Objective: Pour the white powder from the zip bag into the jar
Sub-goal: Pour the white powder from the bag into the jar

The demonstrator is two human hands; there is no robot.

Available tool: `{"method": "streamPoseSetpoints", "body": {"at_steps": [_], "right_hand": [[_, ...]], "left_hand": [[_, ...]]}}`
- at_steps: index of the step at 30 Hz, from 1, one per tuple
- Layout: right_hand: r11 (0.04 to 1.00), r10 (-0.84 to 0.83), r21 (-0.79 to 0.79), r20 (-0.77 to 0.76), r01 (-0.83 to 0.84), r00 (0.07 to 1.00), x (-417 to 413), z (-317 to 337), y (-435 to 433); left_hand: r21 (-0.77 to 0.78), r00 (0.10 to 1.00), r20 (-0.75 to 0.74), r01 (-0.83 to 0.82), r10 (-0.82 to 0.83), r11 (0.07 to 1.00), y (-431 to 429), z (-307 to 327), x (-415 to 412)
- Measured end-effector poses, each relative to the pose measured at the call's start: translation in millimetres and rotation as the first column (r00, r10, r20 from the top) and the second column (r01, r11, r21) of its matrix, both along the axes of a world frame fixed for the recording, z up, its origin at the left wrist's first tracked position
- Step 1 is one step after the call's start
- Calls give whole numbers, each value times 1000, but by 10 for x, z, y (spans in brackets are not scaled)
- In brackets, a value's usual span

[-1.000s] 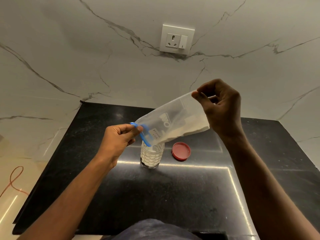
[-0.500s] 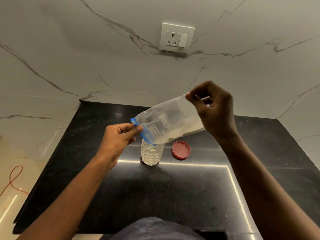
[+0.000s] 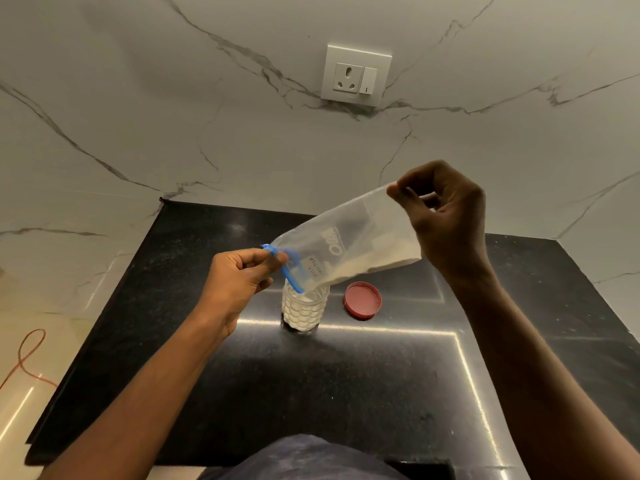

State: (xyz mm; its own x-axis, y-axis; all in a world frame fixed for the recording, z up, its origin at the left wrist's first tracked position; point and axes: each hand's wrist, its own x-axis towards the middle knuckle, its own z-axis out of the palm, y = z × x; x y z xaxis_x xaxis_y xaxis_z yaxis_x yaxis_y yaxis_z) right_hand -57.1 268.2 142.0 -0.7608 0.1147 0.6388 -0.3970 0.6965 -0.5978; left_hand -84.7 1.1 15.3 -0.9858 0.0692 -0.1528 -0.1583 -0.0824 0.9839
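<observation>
A clear zip bag (image 3: 349, 244) with a blue zip strip is tilted, its mouth down over the jar (image 3: 304, 311). White powder lies along the bag's lower edge. My left hand (image 3: 239, 282) pinches the blue zip end at the mouth. My right hand (image 3: 446, 220) pinches the raised bottom corner. The small clear dimpled jar stands open on the black counter (image 3: 346, 393), holding white powder. The bag's mouth hides part of the jar's rim.
The jar's red lid (image 3: 363, 300) lies flat just right of the jar. A marble wall with a white socket (image 3: 356, 75) rises behind the counter. An orange cable (image 3: 27, 355) lies on the floor at the left.
My right hand has swung out to the right and the bag's mouth has dropped back down onto the jar. My left hand has kept its pinch on the zip end.
</observation>
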Motion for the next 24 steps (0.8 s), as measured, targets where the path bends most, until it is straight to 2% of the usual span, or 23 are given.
{"method": "streamPoseSetpoints", "body": {"at_steps": [5,7,13,21,24], "right_hand": [[999,27,40,24,-28,999,14,11,-11],[1000,1,-5,3,-1,1000,9,25,10],[1000,-3,2,-10,3,1000,21,22,-1],[998,37,55,0,-37,999,14,30,-32],[1000,10,19,-29,-9,1000,11,28,-45]], "left_hand": [[7,1000,7,3,-3,1000,24,-4,14],[0,1000,5,-7,7,1000,22,-7,2],[-9,1000,16,-14,14,1000,13,1,-3],[-9,1000,19,-10,10,1000,16,6,22],[-8,999,31,-19,19,1000,10,9,24]]}}
